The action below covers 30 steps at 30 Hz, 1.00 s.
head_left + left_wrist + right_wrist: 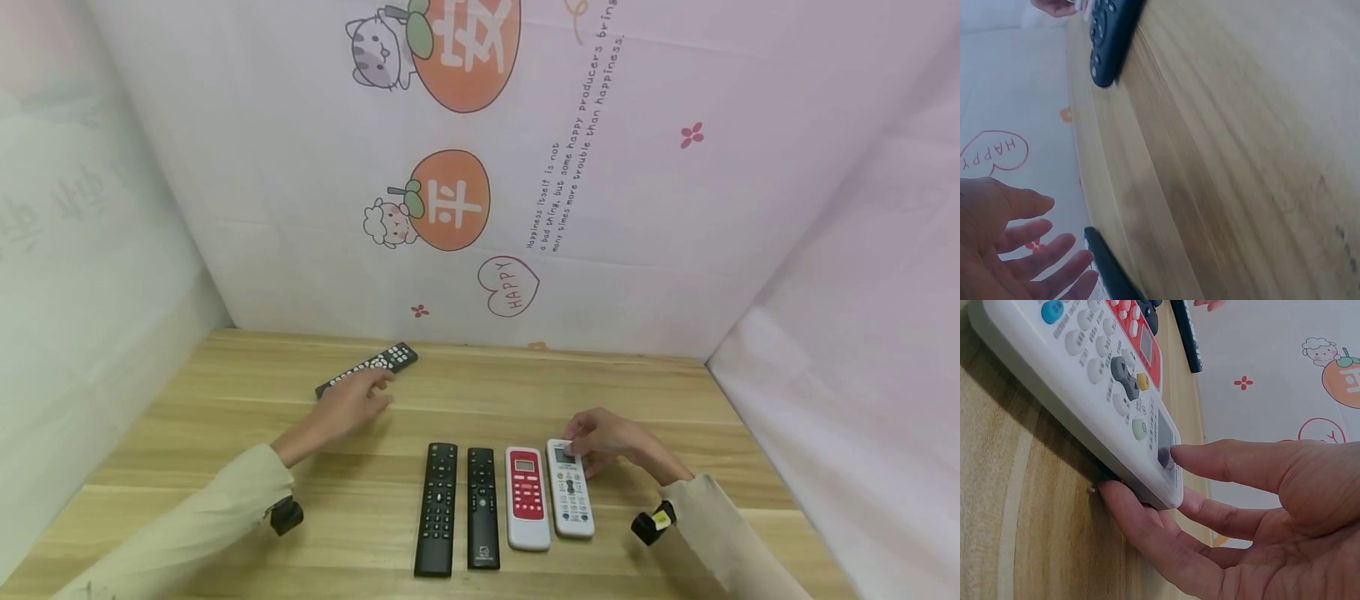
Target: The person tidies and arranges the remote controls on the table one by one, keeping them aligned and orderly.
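My right hand (606,437) pinches the far end of a white remote control (573,496) with a small screen and several buttons. In the right wrist view its thumb (1210,464) presses on the screen while other fingers sit at the edge and partly beneath. That end looks slightly raised off the wood. My left hand (347,408) is over the near side of a black remote control (401,357), which lies slanted at the back left. Its fingers (1047,256) are spread and loosely bent in the left wrist view, gripping nothing; whether they touch the remote I cannot tell.
Left of the white remote, a red-and-white remote (528,533) and two black remotes (435,533) (483,521) lie side by side on the wooden table (322,517). A printed white cloth (637,275) hangs behind the table, with plain cloth on both sides.
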Motion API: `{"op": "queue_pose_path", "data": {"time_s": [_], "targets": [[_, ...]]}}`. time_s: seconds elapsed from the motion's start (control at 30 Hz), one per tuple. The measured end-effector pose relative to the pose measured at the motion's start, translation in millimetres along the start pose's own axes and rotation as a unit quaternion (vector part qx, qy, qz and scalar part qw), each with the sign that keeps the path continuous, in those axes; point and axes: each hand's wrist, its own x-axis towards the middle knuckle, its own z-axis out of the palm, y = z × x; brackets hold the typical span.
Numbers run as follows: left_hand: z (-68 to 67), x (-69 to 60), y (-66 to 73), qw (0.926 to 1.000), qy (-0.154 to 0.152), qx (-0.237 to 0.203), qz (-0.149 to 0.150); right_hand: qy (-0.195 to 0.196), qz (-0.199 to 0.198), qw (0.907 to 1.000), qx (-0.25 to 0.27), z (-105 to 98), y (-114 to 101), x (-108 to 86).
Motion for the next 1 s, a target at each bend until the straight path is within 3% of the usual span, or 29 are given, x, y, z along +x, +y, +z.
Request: {"op": "queue_pose_path", "data": {"time_s": [0.23, 0.5, 0.7, 0.83, 1.0], "targets": [[-5.9, 8.5, -9.6, 0.9999, -0.003, 0.011, -0.011, -0.002, 0.002, 1.0, -0.001, 0, 1, 1.1], [-10.8, 20.9, -20.3, 0.9992, -0.016, 0.03, 0.019, -0.001, 0.0, 1.0, -0.003, 0, 1, 1.5], [-16.1, 27.3, -29.9, 0.9989, 0.001, 0.03, 0.035, -0.002, -0.001, 1.0, 0.005, -1, 2, 2.8], [-17.4, 28.4, -36.6, 0.9986, 0.003, 0.045, 0.027, -0.013, 0.001, 0.9998, 0.017, -1, 3, 2.1], [-19.1, 31.6, -42.4, 0.998, -0.009, 0.062, -0.007, -0.014, -0.001, 0.9997, 0.019, -1, 3, 1.0]]}}
